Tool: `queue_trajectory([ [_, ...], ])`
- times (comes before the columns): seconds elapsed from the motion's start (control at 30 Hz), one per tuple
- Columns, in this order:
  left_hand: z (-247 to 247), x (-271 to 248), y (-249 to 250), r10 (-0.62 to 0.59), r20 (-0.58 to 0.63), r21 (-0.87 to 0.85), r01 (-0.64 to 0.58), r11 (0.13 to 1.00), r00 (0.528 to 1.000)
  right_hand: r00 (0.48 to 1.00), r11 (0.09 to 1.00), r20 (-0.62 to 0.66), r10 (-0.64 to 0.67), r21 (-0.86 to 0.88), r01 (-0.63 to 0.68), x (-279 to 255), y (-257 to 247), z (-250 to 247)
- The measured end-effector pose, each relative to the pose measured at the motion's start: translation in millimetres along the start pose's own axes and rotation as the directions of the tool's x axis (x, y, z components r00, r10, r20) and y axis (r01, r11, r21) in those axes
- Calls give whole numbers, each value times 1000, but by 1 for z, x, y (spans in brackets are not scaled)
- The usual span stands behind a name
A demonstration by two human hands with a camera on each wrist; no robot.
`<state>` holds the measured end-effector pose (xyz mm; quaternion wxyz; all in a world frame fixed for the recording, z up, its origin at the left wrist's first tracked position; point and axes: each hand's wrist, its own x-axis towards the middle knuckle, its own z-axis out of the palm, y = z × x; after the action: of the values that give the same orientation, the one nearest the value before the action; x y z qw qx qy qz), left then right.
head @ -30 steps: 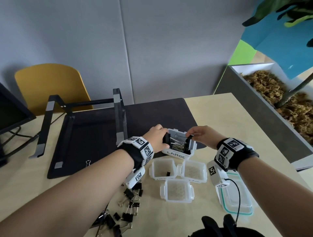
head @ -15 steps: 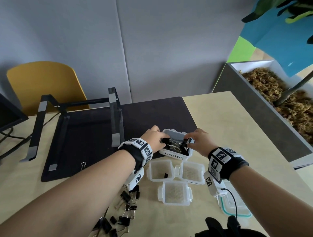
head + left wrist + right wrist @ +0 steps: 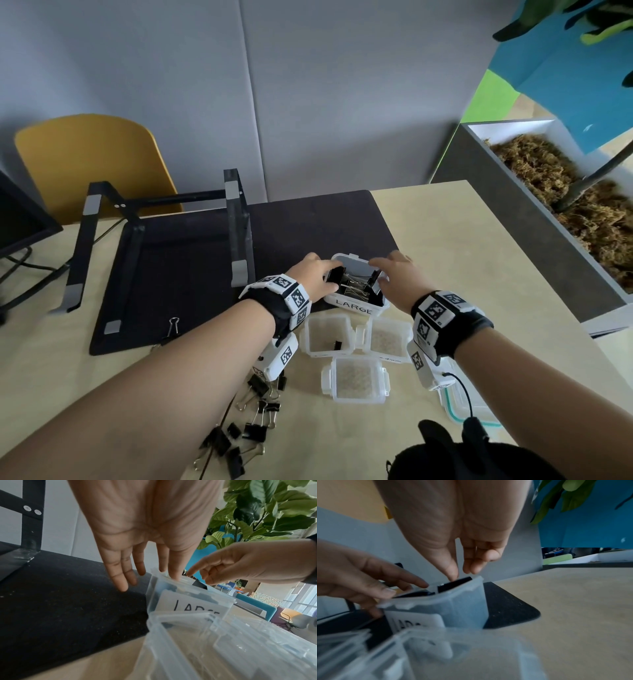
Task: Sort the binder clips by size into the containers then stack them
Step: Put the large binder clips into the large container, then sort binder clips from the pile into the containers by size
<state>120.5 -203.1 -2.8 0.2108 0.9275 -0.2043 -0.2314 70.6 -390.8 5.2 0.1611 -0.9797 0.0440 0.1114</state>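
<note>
Since a second ago: both hands have dropped from holding clips at the tub's mouth to pressing them down inside it.
Tub: the one labelled LARGE (image 3: 356,305) sits at the near edge of the black mat (image 3: 191,274), holding big black clips (image 3: 352,284) with wire handles.
Left hand (image 3: 313,274): over the tub's left rim, fingers straight and loose, one fingertip on the rim in the left wrist view; nothing gripped.
Right hand (image 3: 397,277): over the right rim, thumb tip pressing a black clip (image 3: 453,584) that stands proud of the edge; other fingers loosely bent, holding nothing.
Key relation: the proud clip lies straight below the right thumb, long side along the tub wall; the right hand is nearer it.
Small tubs (image 3: 352,377): three just in front of LARGE, one with a single small clip (image 3: 337,345).
Unsorted clips (image 3: 253,414): heaped by the left forearm, well behind the left hand; probably the next reach.
Stray clip (image 3: 174,325): on the mat's near edge.
</note>
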Motion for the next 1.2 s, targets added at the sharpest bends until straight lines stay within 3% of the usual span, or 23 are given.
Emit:
queue_trajectory([
  [0.1, 0, -13, -5, 26, -89, -66, -32, 997, 996, 995, 994, -29, -97, 48, 99, -13, -14, -5],
  [0.27, 7, -39, -19, 62, -174, -132, -85, 988, 983, 953, 963, 145, -267, -7, 271, -39, -33, -1],
  [0.33, 11, -50, -26, 79, -112, -114, -91, 989, 991, 927, 941, 193, -322, -41, 336, -46, -37, 5],
  [0.47, 25, -62, -37, 76, 153, -53, -68, 996, 985, 882, 877, 263, -391, -185, 444, -49, -48, 16],
  [0.53, 29, -67, -37, 70, 197, -20, -67, 998, 978, 860, 818, 299, -413, -294, 494, -47, -58, 20],
  [0.7, 33, -73, -33, 75, 163, -59, -66, 996, 984, 808, 639, 494, -321, -517, 570, -47, -80, 28],
  [0.83, 35, -75, -36, 50, 145, -119, -32, 992, 988, 787, 590, 542, -296, -544, 596, -45, -85, 25],
  [1.2, 37, -73, -40, 61, 133, -138, -42, 989, 989, 771, 727, 628, -106, -480, 491, -40, -95, 29],
])
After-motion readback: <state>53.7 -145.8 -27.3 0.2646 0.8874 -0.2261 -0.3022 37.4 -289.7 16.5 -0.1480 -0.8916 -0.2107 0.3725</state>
